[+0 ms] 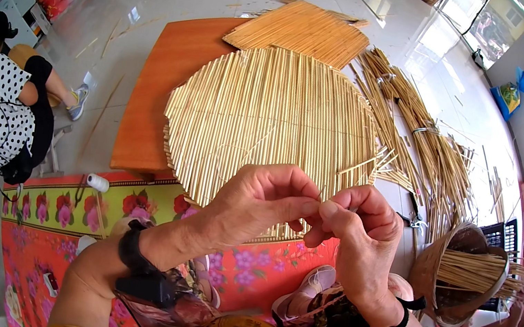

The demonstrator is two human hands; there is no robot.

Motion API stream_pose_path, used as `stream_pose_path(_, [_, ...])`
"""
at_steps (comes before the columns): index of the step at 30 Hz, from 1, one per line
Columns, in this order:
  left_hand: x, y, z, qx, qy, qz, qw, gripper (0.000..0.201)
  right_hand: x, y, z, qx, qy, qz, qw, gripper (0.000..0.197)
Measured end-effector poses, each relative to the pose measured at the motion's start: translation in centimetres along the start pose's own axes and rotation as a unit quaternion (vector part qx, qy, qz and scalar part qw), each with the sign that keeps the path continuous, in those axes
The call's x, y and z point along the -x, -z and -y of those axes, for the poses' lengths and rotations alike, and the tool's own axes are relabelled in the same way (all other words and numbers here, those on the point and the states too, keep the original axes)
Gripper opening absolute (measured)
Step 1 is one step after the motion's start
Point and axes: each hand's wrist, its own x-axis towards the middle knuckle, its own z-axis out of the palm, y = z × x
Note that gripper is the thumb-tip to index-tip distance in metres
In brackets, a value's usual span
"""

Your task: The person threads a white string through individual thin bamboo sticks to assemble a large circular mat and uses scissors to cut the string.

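Observation:
My left hand (270, 196) and my right hand (359, 230) meet over the near edge of a round mat of straw-coloured reed stalks (271, 109). Thumb and fingers of both are pinched closed, tip to tip. Whatever they hold is too fine to make out. A thin pale thread (219, 159) loops across the mat just beyond my left hand; I cannot tell whether it runs to my fingers. The mat's stalks lie side by side, crossed by faint stitch lines. A few loose stalk pieces (359, 167) rest at its right edge.
The mat lies on an orange-brown board (155, 95), beside a darker reed panel (299, 30). Bundled stalks (422, 129), pliers (414, 222) and a basket (425, 269) of stalks are to the right. A thread spool (97, 183) stands left. Co-workers sit at both sides.

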Motion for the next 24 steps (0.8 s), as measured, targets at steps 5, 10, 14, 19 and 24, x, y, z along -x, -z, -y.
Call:
stream_pose_path(5, [-0.29,-0.13,-0.17,-0.005,-0.004,-0.003,1.000,0.014,-0.09,0.19,0.11,-0.017,-0.002,0.003,1.000,0.005])
stream_pose_path(10, [-0.63,-0.17,-0.18,-0.015,-0.014,-0.006,1.000,0.014,-0.22,0.17,0.38,-0.023,-0.003,-0.002,1.000,0.004])
stream_pose_path(14, [-0.76,-0.20,-0.53,-0.019,-0.017,-0.002,1.000,0.014,-0.45,0.19,0.54,-0.016,-0.005,-0.004,1.000,0.004])
stream_pose_path(19, [-0.86,-0.26,-0.73,-0.033,-0.017,-0.004,0.999,0.014,-0.57,0.15,0.65,-0.017,-0.010,-0.009,1.000,0.005])
stream_pose_path(24, [-0.94,-0.19,-0.72,-0.039,-0.021,-0.008,0.999,0.012,-0.71,0.23,0.55,-0.017,-0.006,-0.006,1.000,0.006])
